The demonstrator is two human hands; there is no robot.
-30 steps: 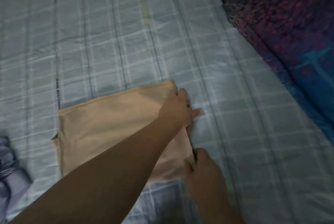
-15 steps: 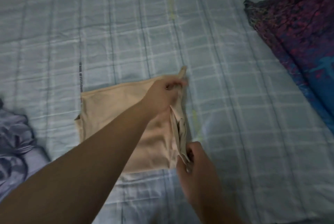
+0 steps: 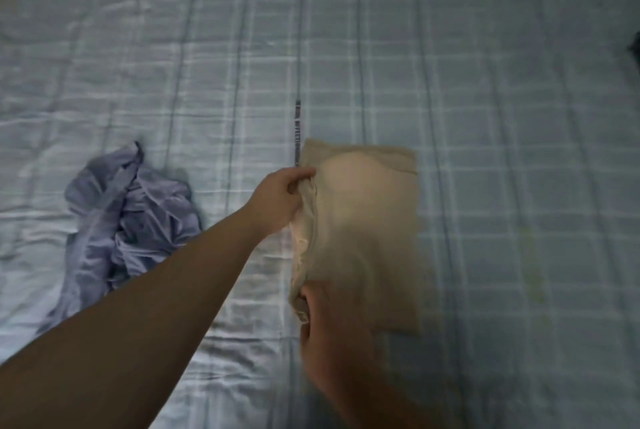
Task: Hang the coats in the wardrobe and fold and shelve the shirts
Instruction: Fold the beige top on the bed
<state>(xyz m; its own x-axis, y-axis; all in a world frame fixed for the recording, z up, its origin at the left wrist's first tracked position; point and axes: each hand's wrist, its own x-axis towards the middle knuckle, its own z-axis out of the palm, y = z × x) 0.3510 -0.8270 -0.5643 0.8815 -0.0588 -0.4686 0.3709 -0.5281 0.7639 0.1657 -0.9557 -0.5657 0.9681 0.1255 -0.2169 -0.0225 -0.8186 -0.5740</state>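
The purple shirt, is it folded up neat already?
No, the purple shirt lies crumpled in a heap on the bed sheet, left of the beige shirt both hands are holding.

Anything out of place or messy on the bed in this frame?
Yes: a lavender garment lies crumpled and unfolded on the bedsheet, left of the beige shirt both hands grip along its left edge.

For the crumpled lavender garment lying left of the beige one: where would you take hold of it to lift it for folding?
Probably the raised ridge at the top of the lavender garment, coming from above. It lies bunched on the bedsheet with no flat edge showing, and that peak stands clear. Both the left hand and right hand currently grip the beige shirt.
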